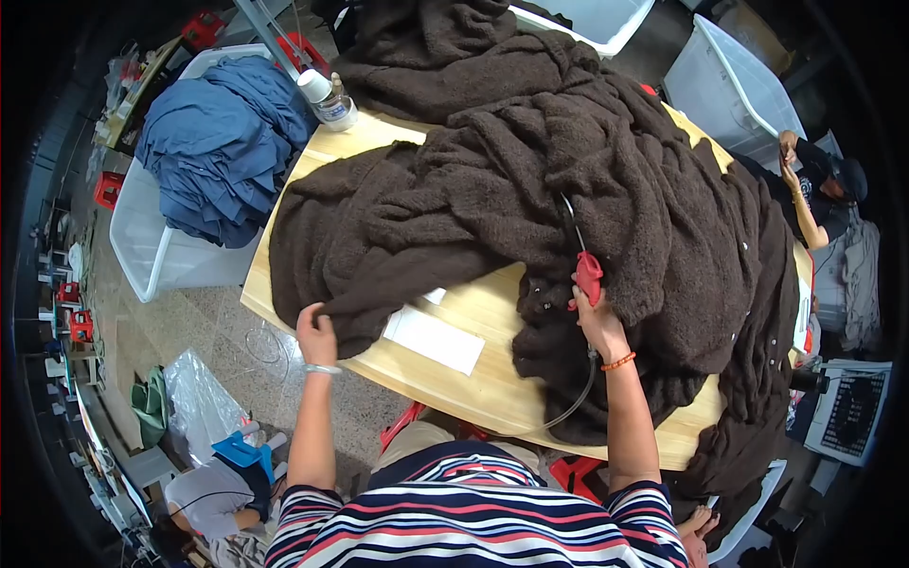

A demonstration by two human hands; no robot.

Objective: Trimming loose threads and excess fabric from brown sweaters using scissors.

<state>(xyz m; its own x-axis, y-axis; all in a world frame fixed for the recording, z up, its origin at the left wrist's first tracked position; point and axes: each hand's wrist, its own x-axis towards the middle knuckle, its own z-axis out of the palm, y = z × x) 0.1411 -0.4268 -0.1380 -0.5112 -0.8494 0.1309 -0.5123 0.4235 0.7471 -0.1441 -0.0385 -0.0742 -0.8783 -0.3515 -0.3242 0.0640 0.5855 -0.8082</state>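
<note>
while the dark brown cloth (578, 161) lies in one big loose heap over most of the worktop (502, 393), the work seems to me still under way: i see no part neatly folded, so probably much is left, but how much is already done i cannot tell. the left grip (317, 339) looks pinched on the near left edge of the cloth, which spreads from there ahead and to the right. the right grip (598, 322) is wrapped around a red tool (588, 275), perhaps an air gun, with its thin nozzle pointing ahead over the folds; the cloth is ahead of this grip and on both its sides. behind it, a hose (584, 395) curves toward the person. between the two grips, a white sheet (436, 341) lies on bare wood. well ahead of the left grip stands a white-capped bottle (329, 101).
</note>
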